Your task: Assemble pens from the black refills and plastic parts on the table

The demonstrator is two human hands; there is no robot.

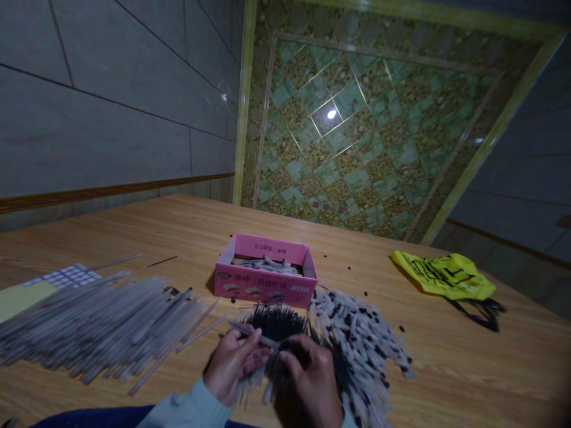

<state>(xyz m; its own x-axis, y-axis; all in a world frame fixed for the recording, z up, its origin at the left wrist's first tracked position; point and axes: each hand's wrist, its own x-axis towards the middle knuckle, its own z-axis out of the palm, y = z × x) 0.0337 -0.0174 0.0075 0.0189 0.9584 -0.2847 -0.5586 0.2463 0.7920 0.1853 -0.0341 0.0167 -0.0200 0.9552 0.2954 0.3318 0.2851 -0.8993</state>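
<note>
Between thumb and fingers, my left hand [236,359] holds a slim, greyish, see-through plastic tube [250,330], tilted down to the right. My right hand [310,368] is closed in a pinch at the tube's right end; the exact contact and any small part there are hidden by the fingers. Just beyond both hands lies a bunch of thin black sticks [279,321]. Right of my right hand spreads a heap of short whitish pieces with black ends [357,333]. A pink cardboard box [263,286] behind the black sticks contains several slim greyish pieces [270,266].
Long clear tubes [102,327] cover the table's left side, beside a checkered sheet [74,276] and a pale yellow sheet [27,299]. A yellow bag [446,276] with black straps lies at the right. The wooden table [187,223] meets tiled walls [116,131].
</note>
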